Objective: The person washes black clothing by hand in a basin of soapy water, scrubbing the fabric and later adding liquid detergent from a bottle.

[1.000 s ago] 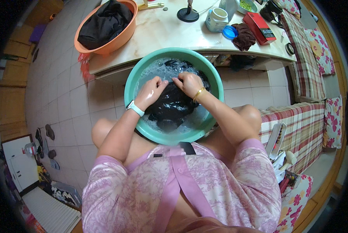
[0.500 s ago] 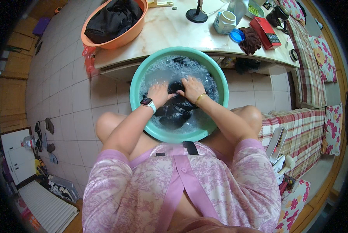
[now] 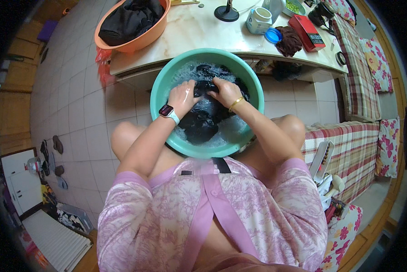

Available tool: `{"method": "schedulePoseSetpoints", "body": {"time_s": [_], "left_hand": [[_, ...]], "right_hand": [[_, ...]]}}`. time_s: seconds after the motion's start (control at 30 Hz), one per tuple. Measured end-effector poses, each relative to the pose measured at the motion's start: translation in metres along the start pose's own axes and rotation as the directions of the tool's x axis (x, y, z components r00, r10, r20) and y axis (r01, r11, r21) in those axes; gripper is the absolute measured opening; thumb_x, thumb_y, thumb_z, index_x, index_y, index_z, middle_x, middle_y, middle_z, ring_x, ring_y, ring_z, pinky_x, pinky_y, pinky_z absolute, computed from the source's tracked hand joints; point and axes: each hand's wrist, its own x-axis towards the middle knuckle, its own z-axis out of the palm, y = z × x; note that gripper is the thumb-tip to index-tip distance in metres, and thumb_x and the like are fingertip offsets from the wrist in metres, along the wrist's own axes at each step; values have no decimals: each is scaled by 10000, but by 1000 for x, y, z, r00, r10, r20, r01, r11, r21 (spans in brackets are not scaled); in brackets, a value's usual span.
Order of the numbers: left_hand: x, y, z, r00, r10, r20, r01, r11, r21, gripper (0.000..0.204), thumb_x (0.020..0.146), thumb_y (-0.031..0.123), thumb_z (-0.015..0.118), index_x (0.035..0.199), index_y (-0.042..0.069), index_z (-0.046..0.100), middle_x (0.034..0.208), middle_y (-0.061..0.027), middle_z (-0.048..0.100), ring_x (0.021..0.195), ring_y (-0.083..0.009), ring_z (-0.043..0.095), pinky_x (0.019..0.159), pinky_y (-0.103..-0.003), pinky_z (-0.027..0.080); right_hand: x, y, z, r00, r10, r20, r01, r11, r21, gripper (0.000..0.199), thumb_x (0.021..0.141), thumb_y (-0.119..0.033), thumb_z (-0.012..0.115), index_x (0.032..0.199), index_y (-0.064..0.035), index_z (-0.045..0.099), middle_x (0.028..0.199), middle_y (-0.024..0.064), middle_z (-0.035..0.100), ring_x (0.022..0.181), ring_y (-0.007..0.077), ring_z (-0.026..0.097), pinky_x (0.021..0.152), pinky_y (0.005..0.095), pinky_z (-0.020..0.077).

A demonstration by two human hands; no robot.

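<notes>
A green basin [image 3: 256, 102] between my knees holds foamy water and soaked black cloth [image 3: 202, 124]. My left hand [image 3: 183, 97], with a watch on its wrist, is closed on the cloth at the left. Opposite it, my right hand [image 3: 226, 94], wearing a gold-coloured bangle, grips the same cloth with curled fingers. A dark fold is bunched between both thumbs, just above the suds. Some fingertips are hidden behind the fabric. More of the black cloth lies wet in the near and far parts of the basin.
An orange basin [image 3: 145, 40] with black fabric stands on the marble-topped table [image 3: 185, 27]. Also there are a white tub [image 3: 259, 21], a blue lid [image 3: 273, 35], a brown cloth [image 3: 289, 41] and a red box [image 3: 307, 34]. A plaid-covered seat [image 3: 357, 154] is at right.
My hands have gone from lying spread in the suds to curling around the black cloth. They have lifted a fold of it, and more cloth shows above the water.
</notes>
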Motion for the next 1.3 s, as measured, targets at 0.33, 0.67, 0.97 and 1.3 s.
{"method": "schedulePoseSetpoints", "body": {"time_s": [0.33,0.67,0.97,1.3], "left_hand": [[-49,29,-9,966,146,-212,-150,989,-2,554,560,136,727,1033,58,448,875,-115,466,821,-280,512,685,-357,434],[-76,30,11,993,98,61,-85,979,-185,418,714,284,635,1024,27,526,954,-151,503,858,-318,535,724,-389,445],[-55,24,37,933,46,356,-67,997,46,295,710,180,620,962,33,569,929,-158,545,879,-317,548,732,-396,457],[-47,21,72,928,110,357,-139,989,56,121,680,52,532,744,-17,609,856,-227,579,751,-345,593,642,-404,490]], "right_hand": [[-51,-14,-18,979,-194,-62,190,980,-52,270,668,-162,657,828,-58,467,760,112,496,735,315,525,607,399,431],[-74,10,3,962,-107,252,141,982,-123,371,678,-224,644,983,-50,523,883,152,520,870,329,519,746,380,442],[-23,-3,17,944,295,149,-287,955,-78,569,755,-488,554,1049,-2,524,1006,217,544,936,348,535,818,390,429],[3,-8,65,878,455,151,-405,873,-273,352,765,-299,578,974,-16,552,1039,191,546,965,304,546,821,374,450]]}}
